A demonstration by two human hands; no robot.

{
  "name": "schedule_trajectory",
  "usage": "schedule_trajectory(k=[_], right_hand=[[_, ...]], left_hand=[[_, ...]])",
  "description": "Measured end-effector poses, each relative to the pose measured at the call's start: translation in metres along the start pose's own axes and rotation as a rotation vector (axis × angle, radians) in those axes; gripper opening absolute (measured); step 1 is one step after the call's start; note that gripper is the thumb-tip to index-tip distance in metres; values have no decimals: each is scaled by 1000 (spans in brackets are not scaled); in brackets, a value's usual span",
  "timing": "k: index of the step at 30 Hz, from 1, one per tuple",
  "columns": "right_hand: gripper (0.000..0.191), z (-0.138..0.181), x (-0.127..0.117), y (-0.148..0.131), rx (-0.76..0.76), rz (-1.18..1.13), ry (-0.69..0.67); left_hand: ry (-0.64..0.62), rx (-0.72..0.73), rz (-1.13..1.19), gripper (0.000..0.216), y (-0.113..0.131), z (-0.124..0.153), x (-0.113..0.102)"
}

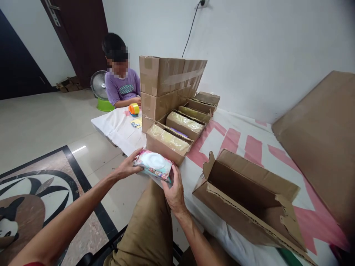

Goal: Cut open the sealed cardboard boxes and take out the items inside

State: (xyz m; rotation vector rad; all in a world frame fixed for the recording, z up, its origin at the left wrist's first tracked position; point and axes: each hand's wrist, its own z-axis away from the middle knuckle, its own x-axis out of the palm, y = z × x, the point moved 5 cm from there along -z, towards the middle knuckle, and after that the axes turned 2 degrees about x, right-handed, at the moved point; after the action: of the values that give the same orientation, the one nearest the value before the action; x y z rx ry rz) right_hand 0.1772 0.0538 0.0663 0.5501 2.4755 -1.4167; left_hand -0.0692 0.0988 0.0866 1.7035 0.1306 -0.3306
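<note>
Between my two hands is a pack of wet wipes [155, 164], pink and teal with a white oval lid facing up. My left hand [131, 165] grips its left end, thumb at the near edge and fingers over the far side. At the opposite end, my right hand [175, 187] closes on the pack with the thumb along its near side. The pack hangs above my knee, just in front of a cardboard box [163, 142] with taped flaps. To the right of my right hand stands an open cardboard box [246, 199], its flaps up.
Stacked closed cartons [172, 79] rise behind the row of opened boxes. A roll of tape [134, 109] lies on the cloth-covered table [116, 122] near another person [122, 81]. A large cardboard sheet [318, 147] leans at the right; a fan [99, 85] stands on the floor.
</note>
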Motion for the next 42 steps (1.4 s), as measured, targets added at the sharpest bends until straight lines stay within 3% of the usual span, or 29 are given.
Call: schedule_trajectory(k=[4, 9, 16, 22, 33, 42], right_hand=[[49, 16, 5, 28, -13, 84, -57], [48, 24, -2, 27, 25, 72, -77], [54, 14, 2, 12, 54, 64, -64], [64, 17, -1, 14, 48, 92, -97], [64, 0, 8, 19, 105, 129, -76], [67, -32, 16, 46, 172, 111, 51]], left_hand=[[178, -6, -218, 91, -28, -10, 4], [314, 18, -329, 82, -39, 5, 11], [290, 23, -390, 64, -26, -6, 24], [298, 165, -428, 81, -23, 0, 30], [220, 123, -514, 78, -13, -16, 42], [186, 59, -521, 79, 0, -56, 61]])
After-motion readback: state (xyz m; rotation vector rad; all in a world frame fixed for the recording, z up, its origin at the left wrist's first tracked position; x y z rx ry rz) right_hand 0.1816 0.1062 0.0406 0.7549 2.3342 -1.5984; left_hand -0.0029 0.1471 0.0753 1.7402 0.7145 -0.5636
